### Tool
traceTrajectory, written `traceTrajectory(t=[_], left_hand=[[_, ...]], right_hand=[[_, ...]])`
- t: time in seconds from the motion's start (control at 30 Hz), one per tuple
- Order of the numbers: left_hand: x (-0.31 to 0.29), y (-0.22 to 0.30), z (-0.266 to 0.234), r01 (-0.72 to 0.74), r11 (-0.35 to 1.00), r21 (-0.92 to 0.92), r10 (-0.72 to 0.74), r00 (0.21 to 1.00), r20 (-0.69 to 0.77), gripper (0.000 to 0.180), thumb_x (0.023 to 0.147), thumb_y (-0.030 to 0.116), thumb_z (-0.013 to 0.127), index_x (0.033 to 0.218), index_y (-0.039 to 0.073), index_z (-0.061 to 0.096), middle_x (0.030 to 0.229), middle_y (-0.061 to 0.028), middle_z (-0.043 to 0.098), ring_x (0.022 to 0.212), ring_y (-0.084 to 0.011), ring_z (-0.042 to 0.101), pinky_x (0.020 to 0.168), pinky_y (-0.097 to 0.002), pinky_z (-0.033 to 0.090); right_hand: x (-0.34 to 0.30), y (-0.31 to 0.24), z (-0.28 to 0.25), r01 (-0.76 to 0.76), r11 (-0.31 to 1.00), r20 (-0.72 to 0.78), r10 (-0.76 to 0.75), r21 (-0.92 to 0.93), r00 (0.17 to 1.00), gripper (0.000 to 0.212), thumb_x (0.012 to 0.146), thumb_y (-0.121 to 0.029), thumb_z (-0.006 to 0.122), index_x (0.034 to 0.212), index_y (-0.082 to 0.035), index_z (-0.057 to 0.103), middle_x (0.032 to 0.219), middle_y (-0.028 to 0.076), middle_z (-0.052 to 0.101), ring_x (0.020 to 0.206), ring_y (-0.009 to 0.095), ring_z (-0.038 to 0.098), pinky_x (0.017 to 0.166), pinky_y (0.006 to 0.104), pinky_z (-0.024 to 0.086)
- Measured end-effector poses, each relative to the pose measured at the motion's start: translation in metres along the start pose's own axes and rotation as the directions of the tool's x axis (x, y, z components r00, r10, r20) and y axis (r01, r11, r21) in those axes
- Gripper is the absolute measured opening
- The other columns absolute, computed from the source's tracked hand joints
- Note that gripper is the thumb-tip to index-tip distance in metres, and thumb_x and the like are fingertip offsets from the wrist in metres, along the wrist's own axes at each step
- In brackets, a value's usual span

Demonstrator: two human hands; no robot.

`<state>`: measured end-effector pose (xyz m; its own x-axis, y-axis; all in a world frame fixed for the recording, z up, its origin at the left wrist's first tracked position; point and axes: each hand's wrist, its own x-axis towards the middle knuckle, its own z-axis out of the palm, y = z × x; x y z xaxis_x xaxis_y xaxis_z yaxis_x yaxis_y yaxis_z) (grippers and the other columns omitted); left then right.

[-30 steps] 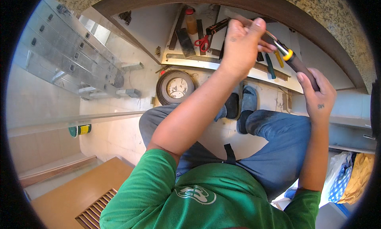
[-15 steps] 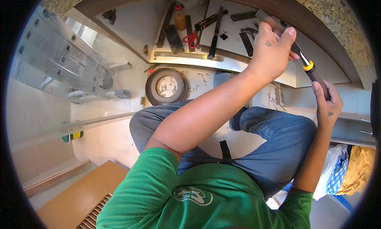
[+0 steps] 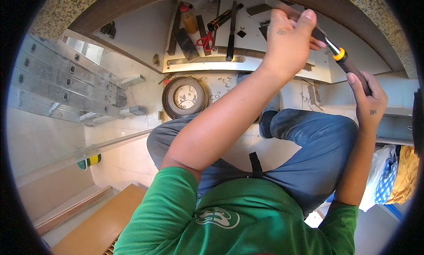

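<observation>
Both of my hands hold one long tool, which looks like a flat file [image 3: 349,66] with a dark handle, yellow collar and bright shank. My left hand [image 3: 287,39] closes around its flat grey blade, thumb laid along the top. The blade's tip shows beyond the fingers, near the brown rim overhead. On the handle, my right hand [image 3: 371,100] grips the lower end. Behind the left hand, red-handled scissors [image 3: 205,42], a black-handled file [image 3: 231,45], a black-and-orange tool [image 3: 225,18] and dark strips lie on the white cabinet floor.
A speckled stone countertop [image 3: 380,25] curves overhead. The cabinet also holds a red-capped bottle [image 3: 189,20] and a metal ruler [image 3: 203,60]. A dark coiled band [image 3: 170,102] lies by my knee. Left is a metal ladder [image 3: 57,74]; bags [image 3: 380,180] hang at right.
My left hand and the tool's blade have shifted up and left. The right hand has risen slightly, still on the handle. The whole view has tilted a little.
</observation>
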<state>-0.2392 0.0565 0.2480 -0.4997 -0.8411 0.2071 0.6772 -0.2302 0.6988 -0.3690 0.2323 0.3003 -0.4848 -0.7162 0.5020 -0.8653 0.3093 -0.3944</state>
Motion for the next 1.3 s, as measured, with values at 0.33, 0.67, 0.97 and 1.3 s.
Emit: traceTrajectory(t=[0.33, 0.67, 0.97, 1.3], left_hand=[[0.006, -0.013, 0.003, 0.003, 0.997, -0.076, -0.002, 1.000, 0.013, 0.041, 0.101, 0.025, 0.062, 0.108, -0.005, 0.034, 0.088, -0.0129, 0.057, 0.059, -0.0212, 0.068, 0.052, -0.0314, 0.059], [0.006, -0.017, 0.000, -0.020, 0.998, -0.060, 0.020, 1.000, 0.005, 0.040, 0.102, 0.024, 0.062, 0.108, -0.004, 0.033, 0.086, -0.0130, 0.056, 0.060, -0.0222, 0.068, 0.052, -0.0319, 0.060], [0.006, -0.012, 0.000, -0.076, 0.995, -0.064, 0.077, 0.997, 0.022, 0.040, 0.102, 0.025, 0.062, 0.111, -0.003, 0.034, 0.091, -0.0134, 0.058, 0.065, -0.0221, 0.069, 0.056, -0.0330, 0.062], [0.007, -0.005, -0.005, -0.058, 0.997, -0.052, 0.059, 0.998, 0.015, 0.040, 0.102, 0.025, 0.061, 0.109, -0.004, 0.035, 0.089, -0.0175, 0.062, 0.063, -0.0254, 0.071, 0.057, -0.0338, 0.061]], right_hand=[[-0.005, -0.002, -0.005, -0.023, 1.000, 0.018, 0.023, -0.012, 1.000, 0.035, 0.085, -0.029, 0.084, 0.096, 0.002, 0.073, 0.073, 0.000, 0.061, 0.069, 0.008, 0.054, 0.064, 0.0234, 0.045], [-0.004, -0.005, -0.006, -0.043, 0.999, 0.059, 0.044, -0.007, 0.997, 0.034, 0.084, -0.029, 0.084, 0.094, 0.002, 0.073, 0.071, 0.000, 0.060, 0.068, 0.007, 0.053, 0.063, 0.0230, 0.043], [0.001, 0.002, 0.001, -0.015, 1.000, 0.037, 0.015, 0.008, 0.999, 0.035, 0.082, -0.031, 0.085, 0.094, 0.000, 0.075, 0.069, 0.000, 0.060, 0.066, 0.008, 0.052, 0.060, 0.0243, 0.043], [0.004, 0.001, 0.004, 0.036, 0.999, 0.003, -0.036, -0.019, 0.999, 0.037, 0.081, -0.032, 0.086, 0.093, 0.000, 0.074, 0.069, 0.001, 0.061, 0.066, 0.009, 0.053, 0.061, 0.0254, 0.045]])
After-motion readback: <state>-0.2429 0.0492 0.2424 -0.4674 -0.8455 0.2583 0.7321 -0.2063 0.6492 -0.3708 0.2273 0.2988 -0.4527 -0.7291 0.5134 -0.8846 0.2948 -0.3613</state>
